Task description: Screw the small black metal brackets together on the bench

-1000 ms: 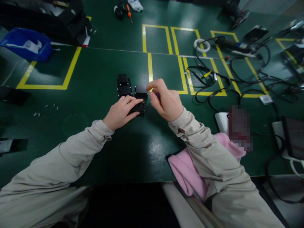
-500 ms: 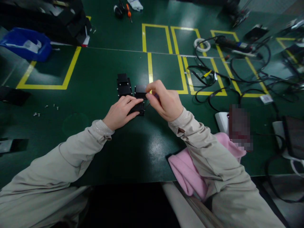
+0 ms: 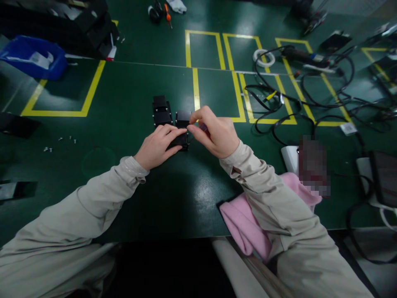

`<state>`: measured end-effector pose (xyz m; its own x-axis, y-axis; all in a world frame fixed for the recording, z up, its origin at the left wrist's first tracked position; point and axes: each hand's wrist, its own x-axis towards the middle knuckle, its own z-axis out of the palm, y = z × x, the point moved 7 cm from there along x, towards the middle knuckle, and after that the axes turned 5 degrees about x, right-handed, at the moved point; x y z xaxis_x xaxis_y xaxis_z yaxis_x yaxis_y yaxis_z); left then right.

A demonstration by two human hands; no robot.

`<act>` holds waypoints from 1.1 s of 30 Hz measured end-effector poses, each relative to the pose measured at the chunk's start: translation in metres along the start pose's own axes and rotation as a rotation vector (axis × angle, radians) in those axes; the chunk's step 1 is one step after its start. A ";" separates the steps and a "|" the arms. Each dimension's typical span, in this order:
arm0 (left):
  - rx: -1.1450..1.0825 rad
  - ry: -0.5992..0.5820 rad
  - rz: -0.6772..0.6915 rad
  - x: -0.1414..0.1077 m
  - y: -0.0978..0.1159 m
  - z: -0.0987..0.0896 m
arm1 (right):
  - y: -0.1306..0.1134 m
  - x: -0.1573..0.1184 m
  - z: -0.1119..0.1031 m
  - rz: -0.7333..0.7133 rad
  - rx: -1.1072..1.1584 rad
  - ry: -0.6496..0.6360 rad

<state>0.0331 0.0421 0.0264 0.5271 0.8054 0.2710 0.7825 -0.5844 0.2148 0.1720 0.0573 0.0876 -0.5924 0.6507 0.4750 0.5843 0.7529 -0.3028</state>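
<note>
Pink cloth (image 3: 238,223) nearest you, on the green table (image 3: 167,207). Your left hand (image 3: 158,145) clasps the black block (image 3: 179,142) down; your right hand (image 3: 217,134) pinches a slim tool (image 3: 204,127), mostly hidden, beside it. Screwed black blocks (image 3: 161,116) just beyond.

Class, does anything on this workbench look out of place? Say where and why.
Two things. Small screws lie scattered on the green table, left of the left hand, in no container. Black cables sprawl in tangled loops across the yellow markings at right.

L hand (image 3: 157,147) holds blk part (image 3: 185,142), R hand (image 3: 219,134) grips tool (image 3: 204,127).
</note>
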 end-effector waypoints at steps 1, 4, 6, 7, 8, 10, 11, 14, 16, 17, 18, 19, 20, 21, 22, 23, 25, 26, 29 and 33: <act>-0.002 -0.001 -0.002 0.000 0.000 0.000 | 0.001 0.000 0.000 0.009 -0.002 0.000; -0.012 -0.006 -0.006 0.000 -0.001 0.000 | 0.001 0.000 -0.001 0.034 -0.003 0.022; -0.019 -0.011 -0.013 0.000 -0.002 0.000 | -0.001 0.000 -0.002 0.029 -0.003 0.032; -0.021 -0.013 -0.017 0.000 -0.002 0.001 | -0.001 0.000 -0.002 0.022 -0.002 0.027; -0.023 -0.014 -0.019 0.001 -0.002 0.001 | -0.002 0.000 -0.002 0.015 0.000 0.021; -0.026 -0.017 -0.016 0.001 -0.001 0.001 | -0.002 0.001 -0.001 0.013 0.003 0.002; -0.028 -0.018 -0.014 0.001 -0.001 0.001 | -0.001 0.001 -0.001 0.018 0.004 -0.007; -0.037 -0.022 -0.018 0.000 -0.001 0.001 | 0.001 0.001 0.001 0.044 0.008 -0.014; -0.037 -0.025 -0.027 0.000 -0.002 0.001 | 0.001 0.001 0.001 0.045 0.008 0.001; -0.034 -0.024 -0.028 0.000 -0.002 0.001 | 0.000 0.001 0.000 0.038 0.003 0.007; -0.031 -0.022 -0.026 0.000 -0.002 0.001 | 0.000 0.001 0.000 0.031 -0.001 0.011; -0.027 -0.018 -0.021 0.001 -0.001 0.001 | -0.001 0.001 0.000 0.024 -0.003 0.010; -0.023 -0.014 -0.014 0.001 -0.001 0.000 | -0.001 0.001 0.000 0.020 -0.001 0.006; -0.020 -0.011 -0.008 0.001 -0.001 0.000 | -0.001 0.002 0.000 0.018 0.001 0.000; -0.017 -0.008 -0.003 0.001 0.000 0.000 | -0.001 0.002 0.000 0.018 0.002 -0.005; -0.015 -0.007 -0.002 0.001 0.000 0.000 | -0.001 0.002 0.000 0.020 -0.001 -0.010; -0.009 -0.010 -0.004 0.001 0.000 0.000 | 0.000 0.002 -0.001 0.034 -0.014 -0.011; -0.008 -0.010 -0.006 0.001 0.000 0.000 | 0.000 0.002 -0.001 0.042 -0.022 -0.007; -0.016 -0.008 -0.007 0.001 -0.001 0.000 | 0.000 0.002 -0.002 0.053 -0.024 0.008; -0.037 -0.017 -0.019 0.000 -0.002 0.001 | -0.001 0.002 -0.002 0.036 0.000 0.005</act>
<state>0.0323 0.0435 0.0254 0.5184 0.8177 0.2503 0.7799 -0.5721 0.2540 0.1714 0.0572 0.0907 -0.5686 0.6768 0.4676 0.6049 0.7292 -0.3199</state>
